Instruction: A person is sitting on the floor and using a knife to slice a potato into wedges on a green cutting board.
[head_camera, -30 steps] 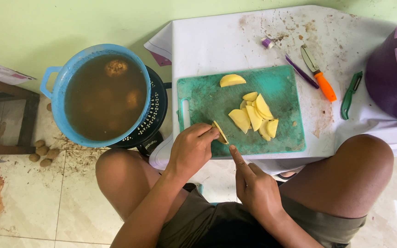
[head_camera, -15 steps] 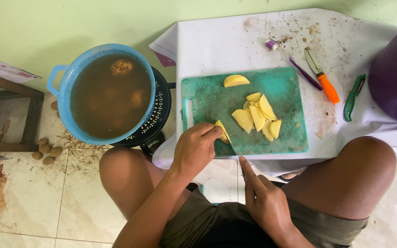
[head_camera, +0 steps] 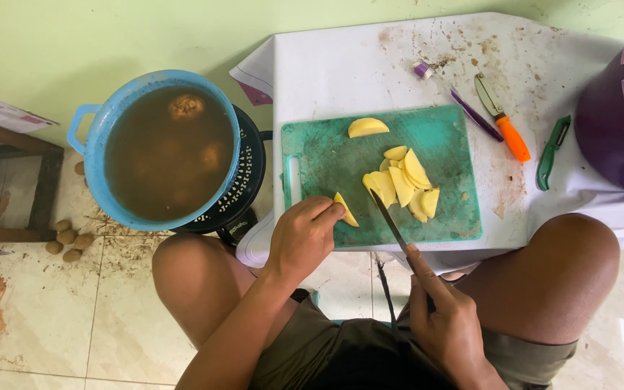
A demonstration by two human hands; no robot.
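The left hand (head_camera: pixel 305 235) pinches one potato wedge (head_camera: pixel 346 209) at the near edge of the green cutting board (head_camera: pixel 326 155). The right hand (head_camera: pixel 445 325) grips a knife (head_camera: pixel 390 220), blade pointing toward the cut wedges (head_camera: pixel 402 184) piled mid-board. One larger piece (head_camera: pixel 367 127) lies uncut near the far edge. Judged progress: most cutting done; two pieces remain.

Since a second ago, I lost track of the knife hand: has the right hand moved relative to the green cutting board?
Yes. The right hand has drawn back from the green cutting board toward the lap, holding the knife with its tip over the board's near edge.
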